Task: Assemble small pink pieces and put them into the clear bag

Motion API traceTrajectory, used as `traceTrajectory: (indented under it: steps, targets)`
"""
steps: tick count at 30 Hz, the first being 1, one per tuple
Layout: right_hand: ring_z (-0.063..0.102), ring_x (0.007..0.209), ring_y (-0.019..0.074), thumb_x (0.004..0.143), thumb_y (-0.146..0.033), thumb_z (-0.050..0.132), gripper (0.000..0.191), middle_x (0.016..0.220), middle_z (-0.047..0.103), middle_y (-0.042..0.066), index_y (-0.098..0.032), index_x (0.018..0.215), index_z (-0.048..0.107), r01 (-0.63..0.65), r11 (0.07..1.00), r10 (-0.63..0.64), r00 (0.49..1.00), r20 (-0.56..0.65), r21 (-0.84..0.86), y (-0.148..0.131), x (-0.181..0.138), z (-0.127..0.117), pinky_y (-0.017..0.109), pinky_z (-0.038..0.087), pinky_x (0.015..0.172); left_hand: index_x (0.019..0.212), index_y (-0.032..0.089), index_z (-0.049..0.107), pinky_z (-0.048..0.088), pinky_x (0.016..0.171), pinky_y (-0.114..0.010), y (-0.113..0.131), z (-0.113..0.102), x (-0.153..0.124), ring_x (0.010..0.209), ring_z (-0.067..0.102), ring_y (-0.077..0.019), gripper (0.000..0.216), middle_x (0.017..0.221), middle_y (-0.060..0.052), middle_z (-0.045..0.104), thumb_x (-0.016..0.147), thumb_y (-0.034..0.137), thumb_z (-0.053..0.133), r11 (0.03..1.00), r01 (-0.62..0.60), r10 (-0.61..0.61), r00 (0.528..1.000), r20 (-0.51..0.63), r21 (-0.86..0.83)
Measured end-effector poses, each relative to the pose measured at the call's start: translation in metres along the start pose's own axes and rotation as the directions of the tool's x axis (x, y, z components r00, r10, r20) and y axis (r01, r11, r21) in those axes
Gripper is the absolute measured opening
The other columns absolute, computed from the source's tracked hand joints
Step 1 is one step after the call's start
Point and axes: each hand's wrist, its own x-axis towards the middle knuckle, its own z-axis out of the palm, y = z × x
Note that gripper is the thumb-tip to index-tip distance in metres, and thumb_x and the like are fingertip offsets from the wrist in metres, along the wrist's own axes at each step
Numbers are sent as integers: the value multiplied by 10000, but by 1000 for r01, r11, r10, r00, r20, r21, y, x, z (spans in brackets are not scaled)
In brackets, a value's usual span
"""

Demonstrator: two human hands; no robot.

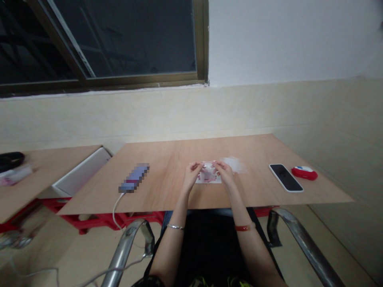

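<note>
Nearest the wearer, on either side and short of the packet [207,175], stand two chair arms [302,235] of curved, scuffed, shiny metal. A thin silver-coloured bracelet [175,227] circles the left wrist; a glossy red one [242,228] circles the right. The left hand [194,175] and the right hand [224,172] each pinch the packet near an upper corner, between thumb and fingers. The packet lies between them, over the table [167,159]; it looks like thin, clear film with pink markings and a white lower part. The step in hand is judged to be gripping or working its upper edge; the next move calls for light, even fingertip control, as the film may crease. Left of the packet, well apart, lies a pixelated oblong device with a white cable [114,209]. Right of it lie a white-edged, dark-faced phone [286,177] and, farther right, a rounded red case [304,173]. Just beyond it, rightward, sits a white sheet [233,164], material unclear. Farthest are smooth tiles [179,113] and a metal-framed window [134,40].
</note>
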Motion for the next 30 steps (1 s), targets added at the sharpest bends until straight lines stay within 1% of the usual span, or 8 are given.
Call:
traceTrajectory:
  steps: [6,11,13,17,21,25,27,30]
  targets:
    - [521,528,110,664,-446,604,298,666,641,29,-167,764,635,10,999,-10,1000,-3,-30,5,3,-2,202,351,444,712,128,624,392,522,-209,0,0,-3,595,542,-112,312,648,-27,606,735,436,580,998,-58,58,998,12,5]
    - [530,560,113,666,-436,616,292,666,638,25,-159,750,653,26,999,-25,1000,12,-25,-2,0,-1,204,368,469,766,121,637,389,501,-204,-3,2,-3,581,550,-110,301,682,-37,630,723,418,605,998,-43,44,999,12,-45]
    - [537,572,124,662,-436,628,292,664,636,23,-161,755,660,15,1000,-15,998,55,-5,-7,-4,2,211,381,469,782,122,635,406,516,-208,-5,3,-3,597,566,-117,279,698,-40,641,705,389,633,996,-39,40,999,10,-76]
    - [553,590,142,667,-435,636,306,693,648,32,-159,793,677,-3,1000,6,988,157,-16,-13,-10,9,220,405,462,774,114,644,464,632,-252,-8,5,0,669,606,-144,237,735,-63,668,673,327,663,991,-42,40,999,-23,-125]
    - [579,633,149,685,-418,630,287,738,670,48,-157,794,677,51,998,-48,990,135,-20,-11,-9,15,243,456,552,767,100,662,470,641,-269,-7,5,0,663,613,-156,243,741,-84,680,679,326,654,995,-37,34,999,-29,-97]
    - [597,667,150,677,-398,645,256,751,677,45,-157,763,667,87,996,-87,989,116,6,-5,-7,16,268,483,640,743,94,671,466,640,-261,-4,4,-1,660,606,-153,244,730,-89,678,686,330,654,995,-71,70,997,-10,-67]
    - [601,661,156,669,-399,656,261,757,674,43,-159,771,661,65,997,-68,992,110,30,-5,-8,17,279,495,622,745,94,672,463,636,-259,-4,3,-2,661,606,-153,249,731,-90,677,694,336,650,995,-83,83,997,0,-56]
    - [605,641,176,669,-429,649,311,786,669,49,-165,834,650,-15,998,8,994,109,66,-7,-12,18,287,503,518,776,96,671,463,620,-256,-7,5,-3,661,613,-154,268,750,-89,681,686,349,660,994,-78,76,997,-20,-75]
